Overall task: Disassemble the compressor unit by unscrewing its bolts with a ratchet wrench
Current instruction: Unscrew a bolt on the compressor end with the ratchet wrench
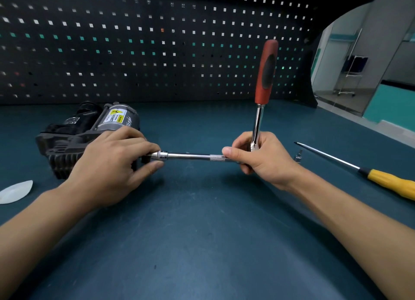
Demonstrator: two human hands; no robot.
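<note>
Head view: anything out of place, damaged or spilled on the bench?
Nothing damaged or spilled. Only loose items: a small metal bit lying beside the yellow-handled screwdriver on the right, and a white translucent piece at the far left.

**Ratchet wrench with extension bar, held level against the compressor unit**

The compressor unit (89,133) lies on the bench (202,221) at the left. It is dark grey and black, with a finned casting toward the viewer and a cylindrical motor body bearing a yellow warning label behind. The ratchet wrench (265,79) stands nearly upright, its red handle with a black insert at the top and a chrome shank running down to the head, which the right hand (258,158) grips. A chrome extension bar (193,156) with a knurled band runs level leftward, ending in a small socket (162,155) beside the compressor's near right edge. The left hand (116,162) pinches the socket. Whether it sits on a bolt cannot be told.
</note>
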